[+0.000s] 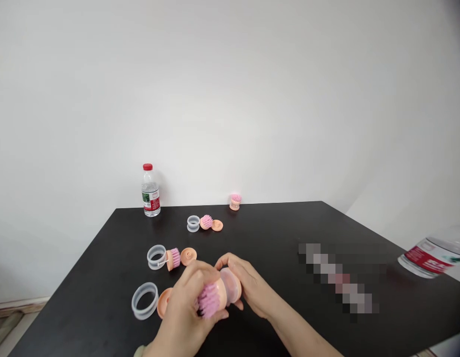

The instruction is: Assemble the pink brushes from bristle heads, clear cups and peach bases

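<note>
Above the near part of the black table, both hands hold a small round scrubbing brush (pixel 209 299) with pink bristles and a peach body, tilted sideways. My left hand (pixel 187 305) is wrapped around the bristle end. At the other end, my right hand (pixel 248 282) closes on the peach cap, next to a translucent ring (pixel 230 285) at the brush's middle; its far fingers are partly hidden. Beside my left hand lie a loose clear ring (pixel 145 301) and a peach disc (pixel 163 303), which the hand partly covers.
Two more groups of ring, brush head (pixel 173 259) and disc (pixel 188 256) lie farther back on the black table (pixel 274 238). An assembled brush (pixel 234 202) stands near the wall. Water bottles stand at the back left (pixel 151 193) and right edge (pixel 430 255). A pixelated patch covers something at right.
</note>
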A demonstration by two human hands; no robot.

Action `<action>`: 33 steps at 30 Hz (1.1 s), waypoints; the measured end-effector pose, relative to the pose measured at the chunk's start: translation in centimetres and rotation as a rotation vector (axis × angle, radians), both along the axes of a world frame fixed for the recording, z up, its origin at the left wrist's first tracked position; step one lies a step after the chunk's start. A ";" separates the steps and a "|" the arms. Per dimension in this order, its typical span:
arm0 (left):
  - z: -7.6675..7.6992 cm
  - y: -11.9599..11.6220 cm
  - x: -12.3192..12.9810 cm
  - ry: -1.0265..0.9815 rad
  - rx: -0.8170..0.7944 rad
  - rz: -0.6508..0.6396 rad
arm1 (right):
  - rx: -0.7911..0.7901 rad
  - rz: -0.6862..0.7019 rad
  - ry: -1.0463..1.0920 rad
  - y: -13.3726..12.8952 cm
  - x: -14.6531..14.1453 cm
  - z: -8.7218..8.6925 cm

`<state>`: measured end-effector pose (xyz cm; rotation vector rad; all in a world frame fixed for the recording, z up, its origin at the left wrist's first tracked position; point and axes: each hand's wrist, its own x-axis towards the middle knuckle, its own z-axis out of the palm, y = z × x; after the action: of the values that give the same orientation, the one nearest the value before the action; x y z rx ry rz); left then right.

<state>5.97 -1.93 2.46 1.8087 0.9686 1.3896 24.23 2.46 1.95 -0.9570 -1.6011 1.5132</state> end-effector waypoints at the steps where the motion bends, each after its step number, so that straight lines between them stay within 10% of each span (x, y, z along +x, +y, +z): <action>1: 0.0 -0.1 0.0 0.054 0.071 -0.040 | -0.082 0.035 0.029 0.1 0.0 0.1; 6: -0.1 -0.2 0.1 0.100 0.265 -0.087 | -0.370 0.165 0.022 0.5 0.1 0.3; 15: -0.6 -0.3 0.5 0.033 0.125 -0.061 | -0.685 0.527 0.256 1.2 -0.1 -2.1; 22: -0.8 0.5 -0.9 0.096 0.301 0.089 | -0.089 0.048 0.274 0.7 0.2 -1.4; 33: -2.0 1.1 -1.4 0.267 0.351 0.253 | 0.343 0.039 0.194 0.1 0.4 -0.1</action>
<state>4.62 -0.78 0.43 2.2371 1.1808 1.5756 24.67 2.58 1.80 -0.5740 -1.6736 1.2587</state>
